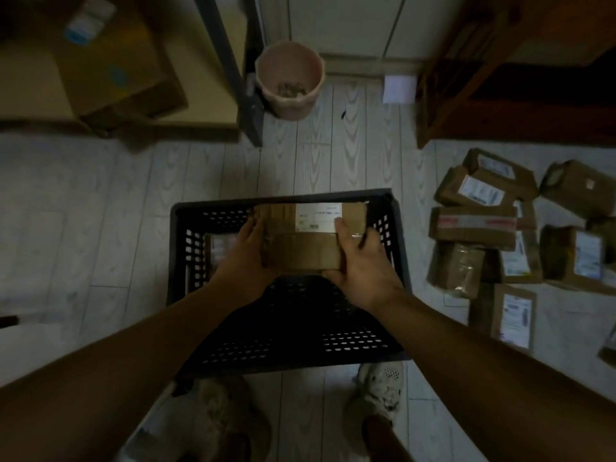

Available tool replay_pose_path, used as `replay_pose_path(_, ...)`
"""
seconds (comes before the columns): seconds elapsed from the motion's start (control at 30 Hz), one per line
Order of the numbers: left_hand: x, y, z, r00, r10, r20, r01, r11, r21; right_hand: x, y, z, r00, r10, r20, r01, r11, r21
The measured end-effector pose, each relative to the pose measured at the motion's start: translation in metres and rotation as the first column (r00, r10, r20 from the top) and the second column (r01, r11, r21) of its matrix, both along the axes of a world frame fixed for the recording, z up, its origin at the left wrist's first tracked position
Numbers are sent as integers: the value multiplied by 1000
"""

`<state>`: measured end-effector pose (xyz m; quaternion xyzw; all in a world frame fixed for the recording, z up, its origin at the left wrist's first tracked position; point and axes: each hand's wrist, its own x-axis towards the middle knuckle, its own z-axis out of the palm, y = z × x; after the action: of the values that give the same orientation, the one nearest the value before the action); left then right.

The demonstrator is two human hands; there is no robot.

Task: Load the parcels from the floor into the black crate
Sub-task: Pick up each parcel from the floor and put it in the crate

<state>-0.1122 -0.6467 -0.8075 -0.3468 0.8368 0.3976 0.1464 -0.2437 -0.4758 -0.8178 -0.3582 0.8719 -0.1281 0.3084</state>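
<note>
A brown cardboard parcel [300, 251] sits at the middle of the frame, held over the far half of the black crate [213, 206]. The left hand [246, 251] grips its left end, fingers curled under and around the edge. The right hand [363, 265] grips its right end, thumb lying on top beside the white shipping label [318, 216]. The label carries printed lines and a small barcode-like mark, too blurred to read. Clear tape crosses the box lid.

The crate is a perforated plastic one standing on the floor, just ahead of the person's pale shoes [380, 391]. Inside it, low on the left side, lies another labelled parcel [216, 248], partly hidden by the left wrist.

At the right of the frame a pile of brown parcels [460, 268] lies on the pale wood-grain plank floor [100, 211], overlapping one another. Most show white labels with unreadable print. One flat box [473, 225] has tape with red markings, not legible.

Beyond the crate, at upper centre, a pink waste bin [289, 78] holds some brownish scraps. A dark metal post [233, 61] stands just left of it. A large cardboard carton [100, 68] with blue marks fills the upper left. Dark wooden furniture [483, 78] occupies the upper right, with a white sheet [399, 89] at the wall between it and the bin.
</note>
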Motion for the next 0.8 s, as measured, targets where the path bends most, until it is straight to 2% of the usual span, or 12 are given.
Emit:
replay_pose_path(0.23, 9, -1, -127, 981, -146, 128, 153, 987, -47, 2, 4, -124, 998, 59, -27, -56, 994, 96)
replay_pose_path(0.33, 12, -20, -156, 967, -206, 147, 231, 956, -179, -3, 2, -155, 994, 77, -75, -69, 992, 102)
replay_pose_path(0.4, 21, -38, -182, 941, -213, 264, 281, 925, -255, -3, -2, -180, 994, 84, -72, -76, 991, 108)
replay_pose_path(0.5, 39, -53, -220, 877, -185, 444, 299, 932, -204, -1, -10, -215, 998, 54, -33, -49, 990, 133)
replay_pose_path(0.67, 53, -52, -250, 921, -141, 364, 266, 909, -320, -1, -23, -252, 1000, -26, -8, 27, 988, 152)
replay_pose_path(0.8, 66, -49, -257, 918, -194, 345, 336, 843, -420, -2, -34, -267, 999, -47, -5, 47, 982, 182)
